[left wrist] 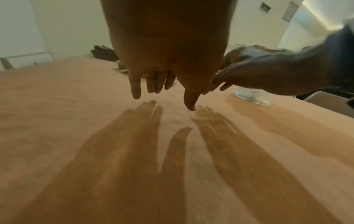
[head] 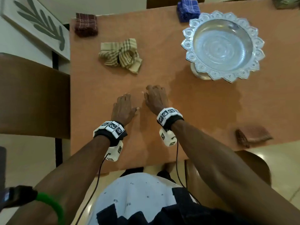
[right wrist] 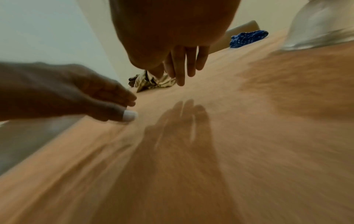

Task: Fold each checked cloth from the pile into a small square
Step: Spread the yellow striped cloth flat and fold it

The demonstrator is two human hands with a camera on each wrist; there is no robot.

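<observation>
A crumpled beige checked cloth (head: 121,54) lies on the orange table (head: 162,127), beyond both hands; the right wrist view shows the same beige cloth (right wrist: 164,81) behind the fingers. My left hand (head: 124,107) and right hand (head: 155,98) hover side by side over bare table, fingers straight and holding nothing. In the left wrist view the left hand (left wrist: 162,84) hangs just above the surface, the right hand (left wrist: 249,72) beside it. A folded maroon checked cloth (head: 86,24) sits at the far left corner, a folded blue one (head: 188,9) at the far edge.
A silver scalloped bowl (head: 223,44) on a stand occupies the far right of the table. A folded orange-brown cloth (head: 252,134) lies near the front right edge. A dark wooden chair (head: 32,95) stands to the left of the table.
</observation>
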